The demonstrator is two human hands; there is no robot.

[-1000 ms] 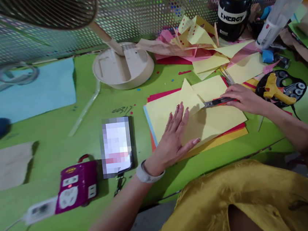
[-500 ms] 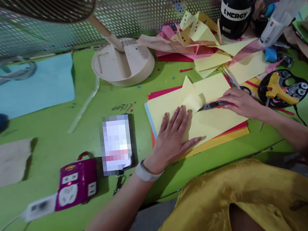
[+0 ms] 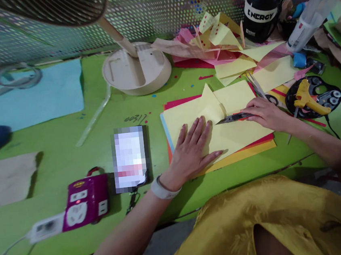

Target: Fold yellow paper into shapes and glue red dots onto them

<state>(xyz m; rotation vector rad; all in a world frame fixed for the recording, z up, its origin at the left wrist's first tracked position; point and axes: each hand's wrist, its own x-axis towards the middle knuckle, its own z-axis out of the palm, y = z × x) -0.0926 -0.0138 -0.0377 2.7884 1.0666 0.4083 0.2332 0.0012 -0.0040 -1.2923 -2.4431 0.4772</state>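
Note:
My left hand lies flat with fingers spread on a pale yellow sheet of paper, pressing it down on a stack of red, orange and blue sheets. My right hand is closed around a utility knife, whose blade points left along the paper toward a folded-up yellow flap. The knife tip sits just to the right of my left fingertips.
A fan base stands behind the stack. A phone and a purple power strip lie to the left. Paper scraps, a black bottle, a yellow glue gun and a blue sheet crowd the green table.
The knife in my right hand has slid left along the yellow paper, closer to my left hand. My left hand has stayed pressed on the sheet.

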